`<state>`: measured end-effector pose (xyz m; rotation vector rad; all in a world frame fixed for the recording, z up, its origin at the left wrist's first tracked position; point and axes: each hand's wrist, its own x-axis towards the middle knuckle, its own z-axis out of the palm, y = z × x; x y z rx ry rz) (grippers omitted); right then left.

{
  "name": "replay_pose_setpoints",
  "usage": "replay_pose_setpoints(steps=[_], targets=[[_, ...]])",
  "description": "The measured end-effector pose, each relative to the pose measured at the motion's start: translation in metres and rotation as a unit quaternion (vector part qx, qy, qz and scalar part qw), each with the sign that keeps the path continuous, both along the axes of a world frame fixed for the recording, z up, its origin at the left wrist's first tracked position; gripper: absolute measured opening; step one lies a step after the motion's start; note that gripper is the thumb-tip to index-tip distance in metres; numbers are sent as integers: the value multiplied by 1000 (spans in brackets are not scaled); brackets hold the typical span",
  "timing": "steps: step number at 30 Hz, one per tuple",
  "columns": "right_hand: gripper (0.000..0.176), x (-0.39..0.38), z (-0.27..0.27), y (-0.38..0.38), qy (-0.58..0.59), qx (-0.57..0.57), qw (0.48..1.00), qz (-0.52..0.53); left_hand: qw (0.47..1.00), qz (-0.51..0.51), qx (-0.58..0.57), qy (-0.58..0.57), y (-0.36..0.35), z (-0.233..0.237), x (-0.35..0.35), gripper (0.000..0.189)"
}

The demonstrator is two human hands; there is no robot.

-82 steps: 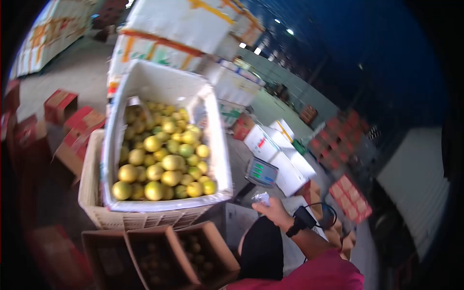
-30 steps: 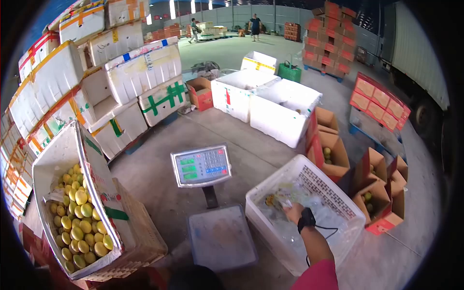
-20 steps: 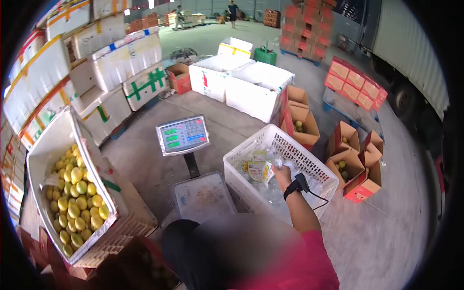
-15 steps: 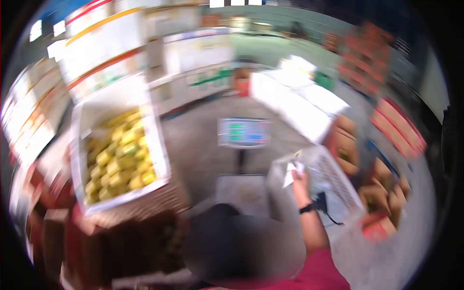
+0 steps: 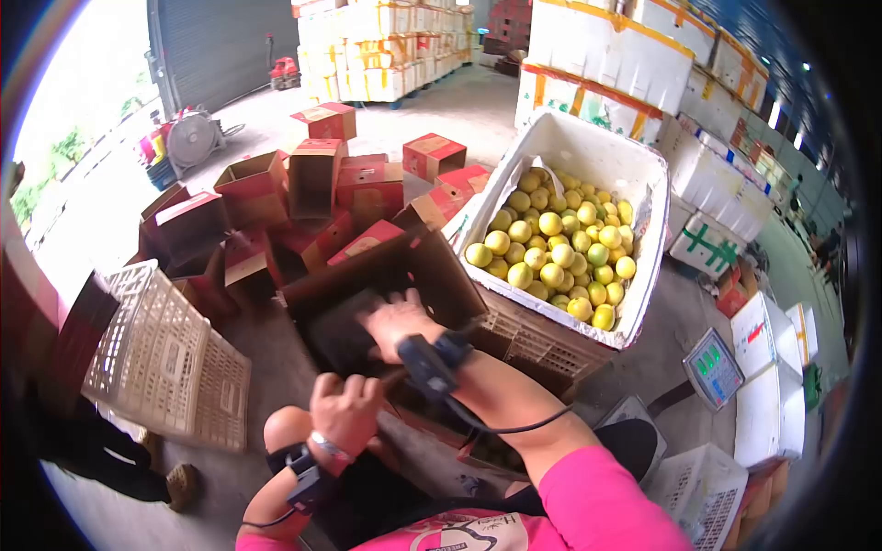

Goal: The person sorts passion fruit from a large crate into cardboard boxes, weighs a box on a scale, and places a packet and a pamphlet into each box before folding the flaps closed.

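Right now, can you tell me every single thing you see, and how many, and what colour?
Round fruit: dozens, yellow-green, inside the foam box
Foam box: one, white, right of centre
Open carton: one, brown, at the hands
Smaller cartons: many, red and brown, on the floor beyond
Plastic crates: three, off-white, left, under the foam box, lower right
Scale: one, grey, green digits, right
Other foam boxes: many, white, back and right
Shutter: one, grey, top left
Another person's shoe: at least one, brownish, lower left
Wrist devices: two, black, on both wrists
Left grip: one, bare, near the open carton
Right grip: one, bare, over the open carton
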<state>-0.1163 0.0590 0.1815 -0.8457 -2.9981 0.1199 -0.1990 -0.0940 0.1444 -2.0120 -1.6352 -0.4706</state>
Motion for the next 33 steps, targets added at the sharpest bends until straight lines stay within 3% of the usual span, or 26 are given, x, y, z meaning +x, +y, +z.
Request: replay_pose_setpoints(steps=[1, 2, 4, 6, 8, 9, 10, 11, 14, 16, 17, 18, 19, 21, 23, 24, 25, 26, 27, 28, 29, 30, 31, 32, 33], targets=[[57, 9, 0, -6, 109, 11, 994, 19, 999, 24, 18, -11, 4, 3, -16, 8], [58, 19, -8, -2, 300, 88, 947, 69, 999, 10, 25, -32, 10, 0, -40, 8], [47, 62, 22, -9, 414, 91, 903, 71, 997, -1, 56, -58, 23, 16, -78, 9], [30, 117, 9, -9, 477, 99, 873, -35, 989, 63, 81, -110, 40, 31, -108, 19], [23, 167, -38, -12, 520, -28, 822, -231, 985, 124, 71, -95, 66, 25, -147, 17], [23, 197, -83, -11, 472, -124, 806, -333, 982, 154, 43, -100, 84, 14, -165, 19], [28, 210, -130, -18, 502, -150, 766, -373, 983, 153, 23, -99, 100, -2, -178, 19], [39, 224, -173, -33, 451, -155, 775, -415, 984, 151, 6, -99, 120, -20, -189, 20], [73, 216, -246, -87, 338, -283, 696, -567, 980, 171, -93, -45, 160, -97, -215, 21], [77, 194, -255, -105, 294, -291, 712, -568, 970, 172, -171, -27, 173, -146, -232, 23], [72, 178, -237, -105, 329, -349, 692, -539, 965, 164, -202, -23, 175, -174, -244, 23], [66, 173, -258, -107, 303, -421, 664, -539, 966, 160, -203, -21, 170, -194, -248, 24], [62, 161, -255, -108, 294, -411, 674, -538, 967, 156, -201, -18, 166, -211, -253, 24], [55, 151, -279, -108, 218, -263, 761, -552, 923, 237, -289, -96, 165, -242, -274, 30], [56, 154, -251, -88, 134, -418, 730, -524, 913, 226, -319, -114, 163, -253, -290, 40], [53, 161, -256, -88, 157, -391, 754, -503, 933, 197, -287, -96, 170, -252, -292, 48], [55, 173, -225, -82, 254, -414, 747, -454, 934, 118, -309, -136, 176, -206, -260, 44], [46, 184, -217, -82, 304, -344, 754, -470, 904, 40, -354, -236, 184, -160, -222, 43], [43, 200, -202, -81, 423, -281, 748, -427, 951, 3, -257, -173, 200, -186, -233, 41], [37, 224, -135, -84, 456, -250, 747, -415, 938, -2, -287, -195, 213, -189, -221, 41], [33, 249, -109, -94, 524, -115, 742, -402, 924, -53, -272, -264, 220, -197, -202, 38], [33, 279, -71, -112, 538, -59, 724, -428, 898, -86, -337, -269, 229, -201, -175, 44], [32, 314, -49, -135, 515, 67, 720, -460, 870, -113, -400, -266, 235, -202, -152, 51], [31, 354, -55, -164, 531, 108, 650, -533, 842, -59, -461, -274, 242, -217, -134, 53], [30, 396, -52, -198, 449, 241, 627, -590, 808, 0, -518, -281, 247, -237, -113, 55]])
